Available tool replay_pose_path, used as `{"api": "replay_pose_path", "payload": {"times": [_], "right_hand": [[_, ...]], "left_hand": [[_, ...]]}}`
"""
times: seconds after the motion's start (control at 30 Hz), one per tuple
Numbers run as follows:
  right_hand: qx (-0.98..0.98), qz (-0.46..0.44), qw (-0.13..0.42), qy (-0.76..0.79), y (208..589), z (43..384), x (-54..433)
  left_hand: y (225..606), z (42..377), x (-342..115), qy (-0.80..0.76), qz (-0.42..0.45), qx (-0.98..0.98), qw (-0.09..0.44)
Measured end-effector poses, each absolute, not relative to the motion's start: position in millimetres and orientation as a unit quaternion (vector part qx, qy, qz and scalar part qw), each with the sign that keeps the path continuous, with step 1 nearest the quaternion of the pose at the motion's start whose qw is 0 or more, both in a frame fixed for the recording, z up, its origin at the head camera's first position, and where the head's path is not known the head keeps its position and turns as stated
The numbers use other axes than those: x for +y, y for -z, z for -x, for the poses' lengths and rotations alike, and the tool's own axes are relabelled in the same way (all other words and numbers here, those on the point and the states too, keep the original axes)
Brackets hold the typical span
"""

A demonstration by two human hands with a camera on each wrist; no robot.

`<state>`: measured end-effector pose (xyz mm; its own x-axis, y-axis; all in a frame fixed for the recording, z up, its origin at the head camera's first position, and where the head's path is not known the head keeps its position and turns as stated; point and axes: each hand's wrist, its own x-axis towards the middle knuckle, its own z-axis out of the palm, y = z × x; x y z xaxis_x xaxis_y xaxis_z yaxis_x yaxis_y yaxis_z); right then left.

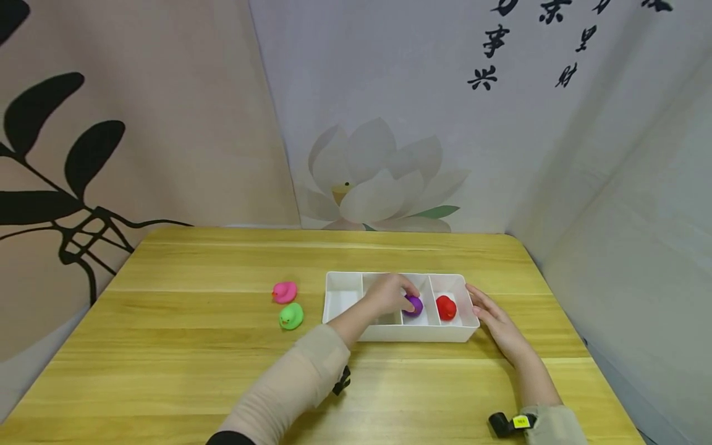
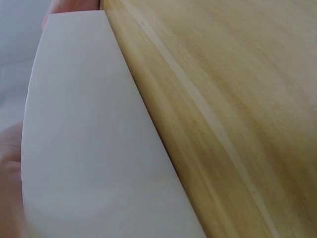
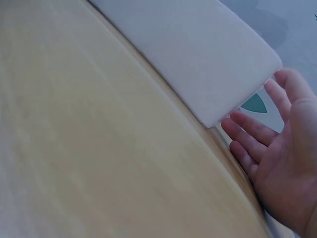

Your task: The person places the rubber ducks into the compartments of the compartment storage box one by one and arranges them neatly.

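Note:
A white divided box (image 1: 414, 334) stands on the wooden table, its compartments side by side. My left hand (image 1: 386, 295) reaches into the third compartment from the left, where thumb and fingers hold a purple rubber duck (image 1: 413, 307), partly covered by them. In the rightmost compartment sits a red rubber duck (image 1: 446, 308). At the box's right end, my right hand (image 1: 497, 324) touches the outer wall with fingers extended; the right wrist view shows those fingers along the box corner. The left wrist view mostly catches the box's front wall (image 2: 94, 124), with the duck hidden.
Left of the box, a pink rubber duck (image 1: 285, 292) and a green rubber duck (image 1: 291, 316) lie on the table (image 1: 194, 346). A printed cloth backdrop (image 1: 389, 80) hangs behind the table's far edge. My left forearm crosses in front of the box's left half.

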<state>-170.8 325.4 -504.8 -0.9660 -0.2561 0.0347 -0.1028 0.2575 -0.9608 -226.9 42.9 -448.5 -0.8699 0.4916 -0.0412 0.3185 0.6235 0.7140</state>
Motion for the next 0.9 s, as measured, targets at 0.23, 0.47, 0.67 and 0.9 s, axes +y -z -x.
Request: {"api": "replay_pose_path", "payload": {"times": [0.23,0.47,0.67,0.9], "right_hand": [[0.790,0.114,0.060,0.599,504,171,325],[0.788,0.113,0.056,0.603,504,169,324],[0.790,0.109,0.055,0.601,504,169,324],[0.789,0.114,0.056,0.601,504,169,324]], "left_hand": [[446,228,43,-0.357,-0.224,0.897,0.132],[449,229,41,-0.370,-0.225,0.892,0.130],[449,229,38,-0.353,-0.246,0.896,0.114],[441,226,26,-0.385,-0.261,0.879,0.108]]}}
